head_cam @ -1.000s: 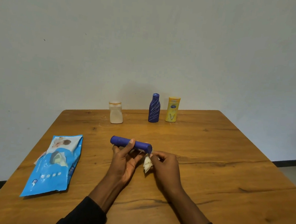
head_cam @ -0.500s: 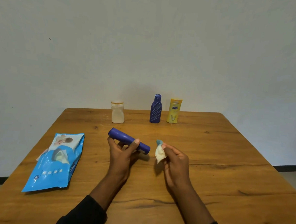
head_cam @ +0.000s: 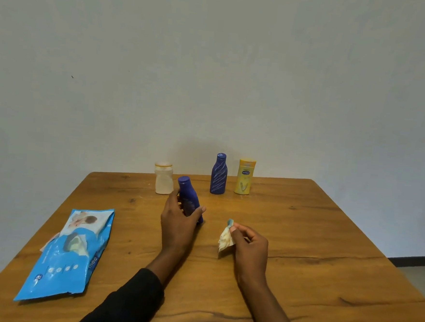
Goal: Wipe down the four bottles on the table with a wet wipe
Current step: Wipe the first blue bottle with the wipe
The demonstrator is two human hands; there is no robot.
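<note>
My left hand [head_cam: 177, 221] grips a plain dark blue bottle [head_cam: 188, 197], held nearly upright with its cap tilted slightly left, its base near the wooden table [head_cam: 302, 230]. My right hand [head_cam: 249, 244] pinches a crumpled white wet wipe [head_cam: 225, 240] a little right of that bottle, apart from it. Three bottles stand upright in a row near the table's far edge: a cream one [head_cam: 164, 178], a blue one with pale streaks [head_cam: 218, 174] and a yellow one [head_cam: 245, 176].
A light blue pack of wet wipes [head_cam: 66, 253] lies flat on the left side of the table, its flap open. A pale wall rises just behind the far edge. The table's right edge slopes off toward the floor.
My left hand has turned the dark blue bottle from lying sideways to nearly upright and carried it farther away. My right hand has drawn the wipe off the bottle and to the right.
</note>
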